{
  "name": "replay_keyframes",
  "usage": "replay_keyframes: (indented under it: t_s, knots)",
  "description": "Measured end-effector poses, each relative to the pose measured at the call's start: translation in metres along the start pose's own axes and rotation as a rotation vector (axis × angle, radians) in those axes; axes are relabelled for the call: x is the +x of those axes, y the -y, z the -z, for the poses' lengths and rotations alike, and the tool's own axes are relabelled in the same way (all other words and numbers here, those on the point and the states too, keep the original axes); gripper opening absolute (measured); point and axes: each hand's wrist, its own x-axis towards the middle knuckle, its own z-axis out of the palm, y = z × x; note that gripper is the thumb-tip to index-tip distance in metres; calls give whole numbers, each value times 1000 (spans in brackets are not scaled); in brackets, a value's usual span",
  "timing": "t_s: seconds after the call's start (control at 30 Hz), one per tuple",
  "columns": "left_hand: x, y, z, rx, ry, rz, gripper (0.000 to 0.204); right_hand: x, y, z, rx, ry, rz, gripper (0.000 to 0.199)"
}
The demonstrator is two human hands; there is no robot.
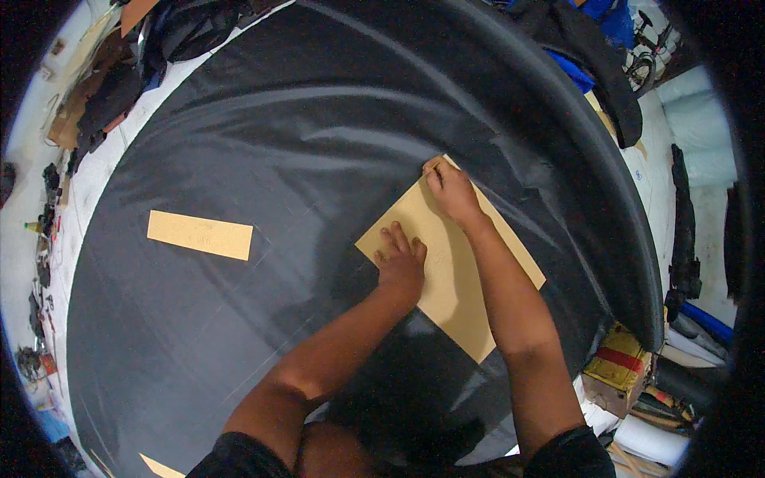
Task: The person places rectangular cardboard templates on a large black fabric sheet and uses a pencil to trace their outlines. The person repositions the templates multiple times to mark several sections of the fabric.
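Observation:
A large tan cardboard pattern piece (pixel 457 275) lies at a slant on black sheet material (pixel 263 327). My left hand (pixel 401 261) presses on the card near its left corner, fingers spread and flat. At the card's far corner is my right hand (pixel 451 190), its fingers closed in a pinch by the edge. Whatever they hold, if anything, is too small to make out. To the left, apart from both hands, a narrow tan cardboard strip (pixel 199 235) rests on the same material. Faint thin lines run across the black surface between the two pieces.
The black material rises in a thick fold (pixel 590 143) along the far right. A yellow and red box (pixel 616 362) stands at the lower right beside several rolls. Dark scraps and clutter (pixel 103 103) line the left edge. Another tan piece (pixel 159 466) shows at the lower left.

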Motion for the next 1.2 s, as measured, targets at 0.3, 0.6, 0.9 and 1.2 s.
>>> replay_keyframes:
  t_s: [0.3,0.6,0.9,1.2]
  knots:
    - [-3,3,2,24,-27,-1,58,-7,-4,-13,75,7,86,20]
    - [-1,1,2,-7,3,11,60,35,-54,9,48,-166,-217,20]
    - [-7,9,-3,148,-164,-108,50,30,-46,4,29,-216,-246,25]
    - [-1,13,-23,165,-225,-110,54,25,-49,-4,77,-305,-264,30]
